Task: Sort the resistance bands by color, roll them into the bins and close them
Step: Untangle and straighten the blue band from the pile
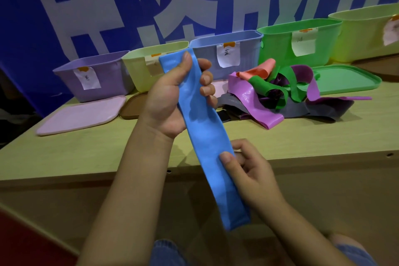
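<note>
Head view: the blue band (203, 136) is up off the table (302, 136), held in the air between both hands, and it runs long, from upper left by the bins down to lower right near the person's lap. Left hand (170, 97) has the upper part, thumb laid across the front, fingers curled round the back edge, a full grip. Right hand (244, 168) pinches the band lower down, thumb on the face, fingers tucked behind; below that pinch the tail hangs free.

That's the relation that counts: the loose end lies just below the right fingers, along the band's own axis, so I'd judge the right hand is the one placed to start the roll, turning that end upward toward the left.

Blue bin (226, 54) sits straight behind the left hand, open, paper label on its front. Purple bin (92, 75) far left, green bin (298, 39) to the right. The pile (280, 90) of purple, green, orange and grey bands waits, unsorted, on the table right of the hands.
</note>
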A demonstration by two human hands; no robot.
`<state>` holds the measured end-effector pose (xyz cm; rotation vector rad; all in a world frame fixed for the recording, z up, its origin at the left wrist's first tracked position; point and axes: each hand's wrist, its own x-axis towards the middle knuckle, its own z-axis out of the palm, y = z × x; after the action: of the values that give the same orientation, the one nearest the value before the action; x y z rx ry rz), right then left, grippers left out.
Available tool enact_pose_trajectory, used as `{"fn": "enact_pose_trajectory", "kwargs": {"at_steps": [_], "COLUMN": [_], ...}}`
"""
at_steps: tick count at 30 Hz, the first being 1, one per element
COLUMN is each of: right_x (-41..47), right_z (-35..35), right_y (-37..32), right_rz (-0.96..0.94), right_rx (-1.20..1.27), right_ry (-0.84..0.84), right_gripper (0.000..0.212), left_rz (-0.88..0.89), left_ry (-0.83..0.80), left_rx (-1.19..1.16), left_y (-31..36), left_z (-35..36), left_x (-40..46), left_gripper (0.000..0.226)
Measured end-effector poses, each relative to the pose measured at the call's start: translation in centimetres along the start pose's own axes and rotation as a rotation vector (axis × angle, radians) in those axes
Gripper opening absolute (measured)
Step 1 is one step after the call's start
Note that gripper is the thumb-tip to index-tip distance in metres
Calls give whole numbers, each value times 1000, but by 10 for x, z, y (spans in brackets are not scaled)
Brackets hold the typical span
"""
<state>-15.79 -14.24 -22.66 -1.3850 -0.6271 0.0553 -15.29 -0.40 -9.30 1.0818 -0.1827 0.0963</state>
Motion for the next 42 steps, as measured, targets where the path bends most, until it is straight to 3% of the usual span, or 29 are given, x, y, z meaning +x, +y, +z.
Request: {"fn": "enact_pose_trajectory", "kwargs": {"at_steps": [6, 8, 11, 14, 17, 24, 28, 33, 39, 42], "right_x": [5, 5, 1, -3, -4, -9, -16, -16, -19, -21], "right_z": [-8, -8, -7, -3, 3, -9, -11, -6, -1, -1], "right_y": [2, 6, 11, 16, 20, 37, 48, 53, 54, 49], "right_rz": [356, 448, 534, 601, 578, 498, 569, 485, 462, 449], "right_rx": [375, 577, 652, 575, 502, 381, 402, 107, 16, -125], "right_ry": [-541, -658, -754, -654, -527, -676, -641, -532, -504, -503], "right_gripper": [42, 53, 44, 25, 26, 28, 31, 29, 37, 28], "left_rz": [-59, -70, -73, -79, -88, -41, -47, -76, -63, -51], "left_ry": [-45, -60, -78, -66, -26, 0, 24, 65, 41, 37], "left_rx": [39, 40, 56, 70, 61, 39, 85, 126, 115, 140], "left_y": [2, 1, 2, 4, 4, 6, 10, 2, 4, 4], "left_z": [1, 1, -2, -7, -10, -17, -18, -10, -8, -7], "left_x": [1, 1, 1, 2, 4, 7, 8, 13, 12, 9], "left_gripper": [34, 35, 36, 36, 36, 37, 35, 35, 36, 37]}}
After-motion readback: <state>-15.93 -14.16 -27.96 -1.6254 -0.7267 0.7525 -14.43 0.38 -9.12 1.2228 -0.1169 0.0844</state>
